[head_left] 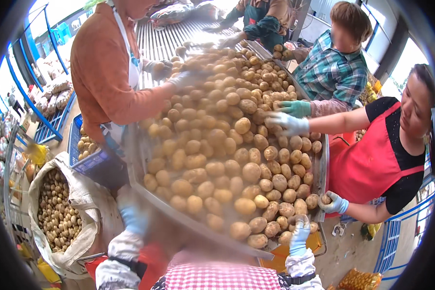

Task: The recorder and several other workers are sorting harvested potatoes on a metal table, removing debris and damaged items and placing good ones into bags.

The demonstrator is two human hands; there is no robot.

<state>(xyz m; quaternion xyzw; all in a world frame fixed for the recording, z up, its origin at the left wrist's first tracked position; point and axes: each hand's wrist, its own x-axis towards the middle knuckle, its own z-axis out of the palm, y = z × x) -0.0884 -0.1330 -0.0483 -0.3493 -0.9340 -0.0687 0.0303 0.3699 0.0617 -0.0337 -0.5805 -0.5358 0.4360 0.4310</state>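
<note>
My left hand (pixel 133 217), blue-gloved and blurred, is beside the steel chute's left side, above a red container (pixel 152 261); its fingers are smeared and I cannot tell their shape. My right hand (pixel 299 234), in a light blue glove, is closed on a potato (pixel 292 222) at the near right of the chute. Many muddy and yellow potatoes (pixel 251 171) cover the sorting chute (pixel 323 162), partly hazy in the middle. An orange container (pixel 280 256) sits below the chute's lip, near my right hand.
Co-workers (pixel 99 72), (pixel 256 24), (pixel 333 72), (pixel 372 159) stand around the chute, gloved hands among the potatoes. An open sack of small potatoes (pixel 58 208) and a blue crate (pixel 72 154) stand at left. Blue racks (pixel 389 246) and a mesh bag (pixel 357 280) lie at lower right.
</note>
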